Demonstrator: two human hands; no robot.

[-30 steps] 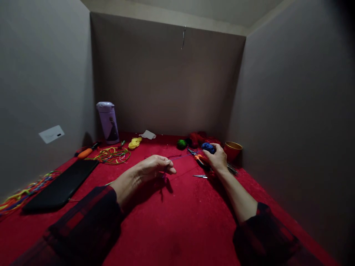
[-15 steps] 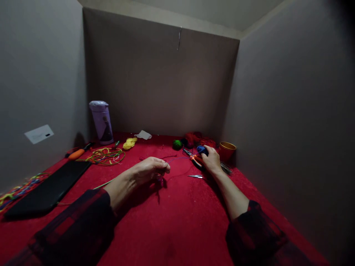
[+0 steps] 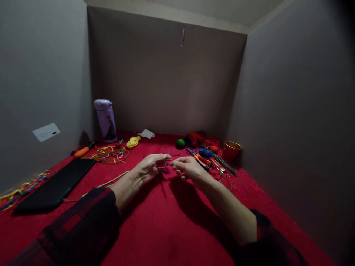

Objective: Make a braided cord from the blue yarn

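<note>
Near the middle of the red cloth, my left hand [image 3: 152,166] has its thumb and fingers closed on a thin blue-purple thread [image 3: 166,165] that hangs at its fingertips. Close beside it on the right, my right hand [image 3: 186,167] is held with the fingers bent together; whatever lies between its fingertips is too small to make out. The blue yarn ball [image 3: 205,153] rests behind and to the right of my right hand, next to orange-handled pliers [image 3: 202,161]. A loop of thread runs behind both hands.
At the left are a black tablet-like slab [image 3: 57,186], tangled cords [image 3: 111,154], an orange-handled tool [image 3: 81,152] and a purple bottle [image 3: 106,121]. Yellow yarn [image 3: 133,142] and a green ball [image 3: 181,143] lie at the back. A red cup [image 3: 232,150] stands right, near the wall.
My right hand has let go of the blue yarn ball and moved left and nearer, beside my left hand. The ball now lies by the pliers. The whole view has shifted slightly.
</note>
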